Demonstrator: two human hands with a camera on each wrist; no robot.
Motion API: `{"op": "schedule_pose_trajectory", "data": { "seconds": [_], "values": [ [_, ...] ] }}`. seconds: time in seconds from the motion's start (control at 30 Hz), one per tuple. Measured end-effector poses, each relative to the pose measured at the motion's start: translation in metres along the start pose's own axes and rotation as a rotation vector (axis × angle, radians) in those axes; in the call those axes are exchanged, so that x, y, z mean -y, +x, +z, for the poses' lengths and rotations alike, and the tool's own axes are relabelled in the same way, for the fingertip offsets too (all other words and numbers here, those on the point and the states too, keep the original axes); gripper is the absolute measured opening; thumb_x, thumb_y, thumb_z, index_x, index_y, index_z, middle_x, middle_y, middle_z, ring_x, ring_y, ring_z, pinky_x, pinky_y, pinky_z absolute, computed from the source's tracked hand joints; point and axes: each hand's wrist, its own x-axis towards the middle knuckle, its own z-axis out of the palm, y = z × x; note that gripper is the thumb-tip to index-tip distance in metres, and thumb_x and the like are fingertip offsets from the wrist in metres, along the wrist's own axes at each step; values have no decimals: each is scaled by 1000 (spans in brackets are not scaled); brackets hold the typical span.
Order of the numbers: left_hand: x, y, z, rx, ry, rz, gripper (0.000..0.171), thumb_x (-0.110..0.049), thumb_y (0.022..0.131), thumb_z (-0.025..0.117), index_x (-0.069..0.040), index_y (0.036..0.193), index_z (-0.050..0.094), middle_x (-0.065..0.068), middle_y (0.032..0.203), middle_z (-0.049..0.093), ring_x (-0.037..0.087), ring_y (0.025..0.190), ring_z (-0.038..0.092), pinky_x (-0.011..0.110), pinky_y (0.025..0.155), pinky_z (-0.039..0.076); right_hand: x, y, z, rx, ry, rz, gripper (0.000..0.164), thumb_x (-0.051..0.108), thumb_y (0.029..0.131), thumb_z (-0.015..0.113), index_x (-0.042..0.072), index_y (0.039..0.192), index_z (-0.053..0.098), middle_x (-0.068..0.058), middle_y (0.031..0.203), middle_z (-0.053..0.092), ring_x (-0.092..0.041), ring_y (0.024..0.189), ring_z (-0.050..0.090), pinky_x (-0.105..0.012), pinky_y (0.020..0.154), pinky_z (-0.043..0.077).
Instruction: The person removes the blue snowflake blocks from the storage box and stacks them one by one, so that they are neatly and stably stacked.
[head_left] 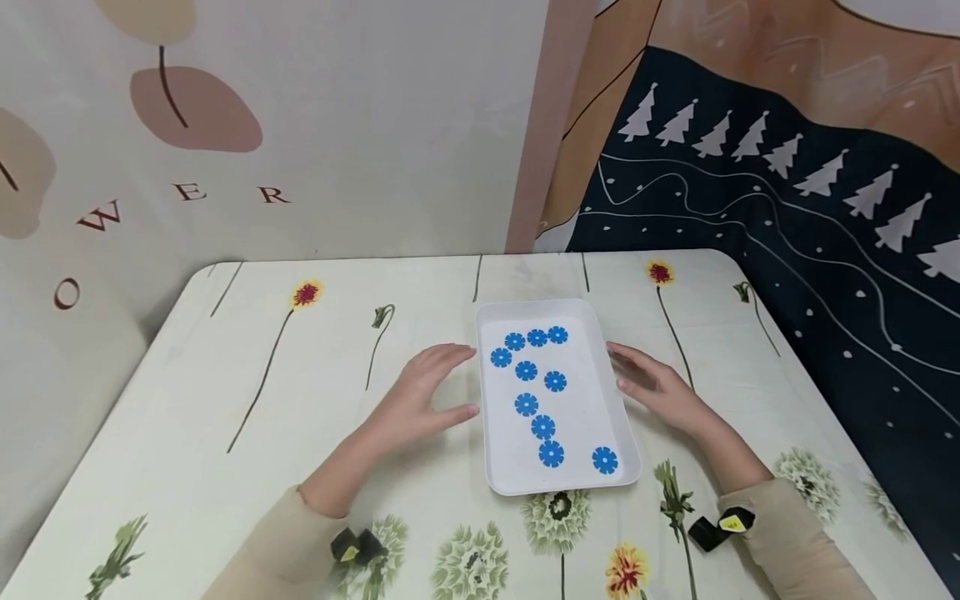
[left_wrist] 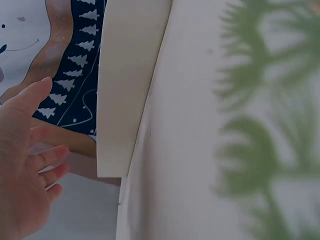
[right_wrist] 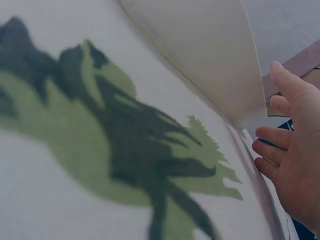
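Note:
A white rectangular tray (head_left: 577, 417) lies on the table with several small blue notched discs (head_left: 527, 404) in it. Most of the discs form a bent line; one disc (head_left: 604, 460) sits apart in the near right corner. My left hand (head_left: 423, 387) is at the tray's left side, thumb and fingers spread. On the right side, my right hand (head_left: 660, 392) has its fingertips close to the rim. Whether either hand touches the tray, I cannot tell. Both wrist views show the left hand (left_wrist: 25, 160) and right hand (right_wrist: 300, 145) with nothing held, beside the pale tray wall (left_wrist: 127, 90).
A white cloth printed with flowers covers the table (head_left: 247, 517). Behind it hangs a pale curtain (head_left: 390, 150) with letters, and at the right a dark cloth (head_left: 697, 200) with white trees. Small black devices (head_left: 356, 546) are strapped at both wrists.

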Motion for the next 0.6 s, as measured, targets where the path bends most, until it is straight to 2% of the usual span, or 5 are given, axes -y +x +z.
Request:
{"op": "schedule_pose_trajectory", "data": {
  "seconds": [0.13, 0.27, 0.37, 0.5, 0.6],
  "values": [
    [-3, 8, 8, 25, -52, 17, 67, -40, 82, 73, -11, 138, 50, 4, 139, 49, 25, 132, 36, 50, 106, 27, -3, 0, 1, 7, 14, 7, 56, 15, 97, 57, 12, 148, 35, -12, 150, 34, -33, 136, 31, -52, 107, 24],
    [-7, 16, 15, 53, -99, 5, 64, -38, 82, 74, -11, 136, 53, 3, 136, 51, 23, 130, 39, 48, 105, 30, -7, -1, 1, 22, 13, 7, 56, 17, 97, 57, 12, 148, 35, -11, 151, 33, -33, 137, 30, -49, 108, 24],
    [-8, 22, 20, 85, -111, 11, 62, -37, 82, 75, -11, 134, 55, 2, 135, 53, 21, 128, 41, 45, 105, 30, -9, -1, 1, 30, 12, 8, 56, 18, 97, 58, 12, 148, 36, -11, 151, 33, -33, 137, 30, -35, 109, 26],
    [-7, 32, 25, 140, -118, 46, 58, -32, 81, 77, -9, 131, 57, 3, 132, 56, 22, 126, 43, 43, 106, 30, -9, 0, 1, 34, 21, 12, 57, 19, 96, 59, 10, 148, 36, -11, 151, 32, -32, 137, 30, -15, 103, 25],
    [-5, 39, 29, 196, -132, 55, 55, -27, 81, 78, -7, 129, 59, 4, 129, 57, 23, 126, 44, 41, 106, 30, -9, 0, 1, 37, 24, 23, 58, 20, 96, 59, 9, 148, 36, -11, 151, 32, -32, 138, 29, -17, 104, 25]
  ]
}}
